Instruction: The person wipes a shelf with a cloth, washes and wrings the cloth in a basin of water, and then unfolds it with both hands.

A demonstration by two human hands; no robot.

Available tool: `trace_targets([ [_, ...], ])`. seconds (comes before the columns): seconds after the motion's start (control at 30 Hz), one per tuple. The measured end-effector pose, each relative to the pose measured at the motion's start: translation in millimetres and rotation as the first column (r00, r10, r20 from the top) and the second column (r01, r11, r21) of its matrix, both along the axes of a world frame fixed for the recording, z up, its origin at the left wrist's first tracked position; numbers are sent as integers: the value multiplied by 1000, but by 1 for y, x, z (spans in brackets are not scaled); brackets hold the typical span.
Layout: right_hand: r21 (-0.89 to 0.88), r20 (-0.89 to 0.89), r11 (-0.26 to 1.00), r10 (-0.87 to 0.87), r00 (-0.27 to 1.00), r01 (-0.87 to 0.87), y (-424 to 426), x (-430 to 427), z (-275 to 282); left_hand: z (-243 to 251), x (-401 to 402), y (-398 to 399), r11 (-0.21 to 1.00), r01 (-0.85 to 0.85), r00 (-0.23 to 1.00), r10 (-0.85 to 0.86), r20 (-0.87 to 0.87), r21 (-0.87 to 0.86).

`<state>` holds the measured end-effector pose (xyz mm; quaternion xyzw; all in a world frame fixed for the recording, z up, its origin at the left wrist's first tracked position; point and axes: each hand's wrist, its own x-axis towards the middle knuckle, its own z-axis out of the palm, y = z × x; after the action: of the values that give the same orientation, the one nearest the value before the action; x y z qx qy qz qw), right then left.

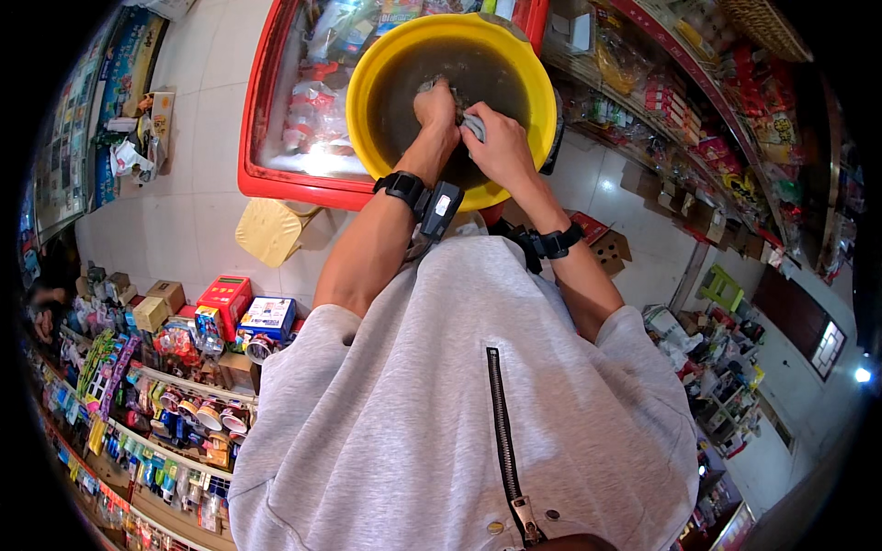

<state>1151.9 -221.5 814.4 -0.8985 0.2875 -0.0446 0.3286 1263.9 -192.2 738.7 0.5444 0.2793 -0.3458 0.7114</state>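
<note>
A round yellow plastic basin [362, 141] of murky grey-brown water rests on a red-framed chest freezer [303, 191] with a glass top. Over the water, my left hand [437, 110] grips part of a wet, dark greyish cloth [460, 103], its fingertips partly hidden at the waterline. Close beside it on the right, my right hand [497, 141] pinches a bunched grey-blue piece of cloth [475, 125] between thumb and fingers. Whether both pieces belong to one cloth I cannot tell. Both wrists wear black straps, and a small black device sits by the left one.
Packaged goods show through the freezer's glass. A wooden stool [269, 231] stands below its left corner. Stocked shelves [661, 103] run along the right, with cardboard boxes [606, 251] on the floor. More goods racks [179, 386] fill the lower left. A green stool [721, 288] stands at the right.
</note>
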Motion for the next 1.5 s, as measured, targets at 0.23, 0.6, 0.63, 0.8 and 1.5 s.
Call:
trace_targets([
  [0.23, 69, 18, 998, -14, 1000, 13, -3, -1, 6, 1, 4, -1, 999, 42, 996, -44, 81, 24],
  [0.6, 98, 56, 995, -18, 998, 13, -2, -7, 4, -8, 8, 9, 926, 195, 964, -242, -111, -324],
  [0.63, 83, 58, 996, -21, 998, 16, -1, -7, 2, -14, 8, 8, 926, 194, 964, -241, -110, -325],
  [0.8, 75, 68, 997, -18, 998, 12, -1, -9, -1, -34, 0, 9, 961, 256, 966, -257, 2, -109],
  [1.5, 54, 63, 998, -29, 998, 26, 2, -17, -1, -12, -4, -4, 987, 154, 988, -154, -19, 42],
])
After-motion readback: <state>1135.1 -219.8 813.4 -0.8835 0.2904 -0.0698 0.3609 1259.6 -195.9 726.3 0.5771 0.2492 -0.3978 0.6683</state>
